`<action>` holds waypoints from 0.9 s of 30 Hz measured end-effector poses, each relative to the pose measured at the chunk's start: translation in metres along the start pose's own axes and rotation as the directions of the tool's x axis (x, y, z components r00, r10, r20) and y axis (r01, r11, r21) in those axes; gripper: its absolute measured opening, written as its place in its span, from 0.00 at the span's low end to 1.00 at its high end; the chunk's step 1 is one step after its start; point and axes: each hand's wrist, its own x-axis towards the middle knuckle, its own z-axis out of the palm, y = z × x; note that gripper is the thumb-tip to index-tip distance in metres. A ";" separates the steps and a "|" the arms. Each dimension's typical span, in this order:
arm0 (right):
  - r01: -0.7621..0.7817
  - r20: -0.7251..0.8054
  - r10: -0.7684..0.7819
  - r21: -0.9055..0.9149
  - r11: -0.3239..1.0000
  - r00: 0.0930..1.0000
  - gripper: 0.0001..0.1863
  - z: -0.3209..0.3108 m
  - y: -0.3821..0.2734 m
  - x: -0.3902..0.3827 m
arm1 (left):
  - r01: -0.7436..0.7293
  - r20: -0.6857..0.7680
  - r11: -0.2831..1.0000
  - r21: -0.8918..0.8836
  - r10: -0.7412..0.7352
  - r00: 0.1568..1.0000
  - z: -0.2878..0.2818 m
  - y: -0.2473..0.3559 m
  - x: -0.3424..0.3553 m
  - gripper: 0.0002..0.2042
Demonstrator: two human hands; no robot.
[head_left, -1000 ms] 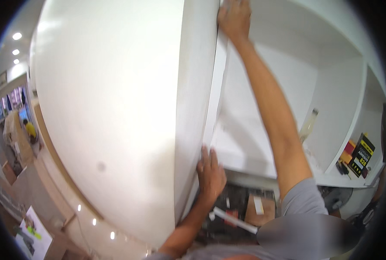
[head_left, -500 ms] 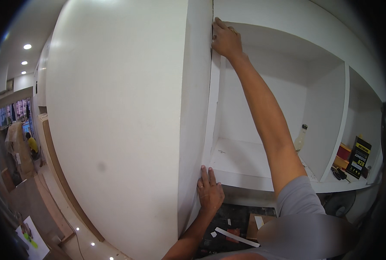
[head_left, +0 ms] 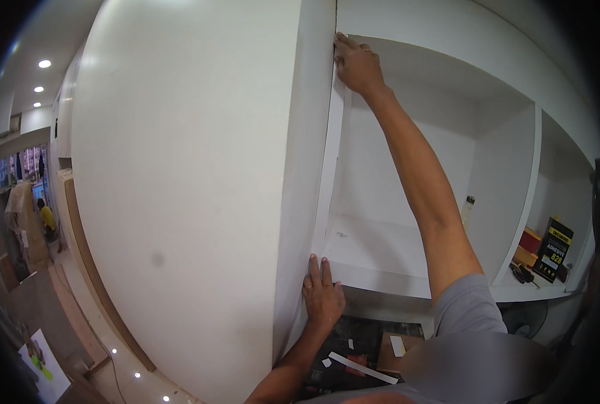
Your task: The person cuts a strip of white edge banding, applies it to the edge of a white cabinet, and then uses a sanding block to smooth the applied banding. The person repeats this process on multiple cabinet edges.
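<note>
A tall white cabinet side panel fills the left half of the view. Along its front edge runs a narrow white strip. My right hand is raised and presses its fingers against the top of that strip, where the panel meets the upper shelf. My left hand lies flat with fingers together against the lower end of the strip, beside the bottom shelf. Neither hand grips anything; both press on the white edge.
An open white compartment lies behind my right arm, with a divider on its right. A small bottle and black, yellow and red boxes stand on the right shelf. White strips lie below. A person stands far left.
The view has shifted so that the top corner sits lower in the picture. My right hand stays on the upper end of the strip, and my left hand stays on the lower end.
</note>
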 end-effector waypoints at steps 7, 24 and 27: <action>0.001 0.036 0.004 -0.131 0.991 0.999 0.27 -0.003 -0.021 -0.028 | -0.001 -0.007 1.000 -0.022 0.001 1.000 -0.006 0.001 0.003 0.38; 0.308 0.255 -0.258 -0.178 0.935 0.932 0.33 -0.036 -0.080 -0.213 | 0.001 -0.004 0.999 -0.045 -0.001 1.000 -0.002 -0.006 0.008 0.39; 0.267 0.336 -0.230 -0.069 0.961 0.913 0.34 -0.039 -0.094 -0.245 | 0.007 0.001 0.999 -0.046 -0.007 1.000 -0.005 -0.004 0.008 0.39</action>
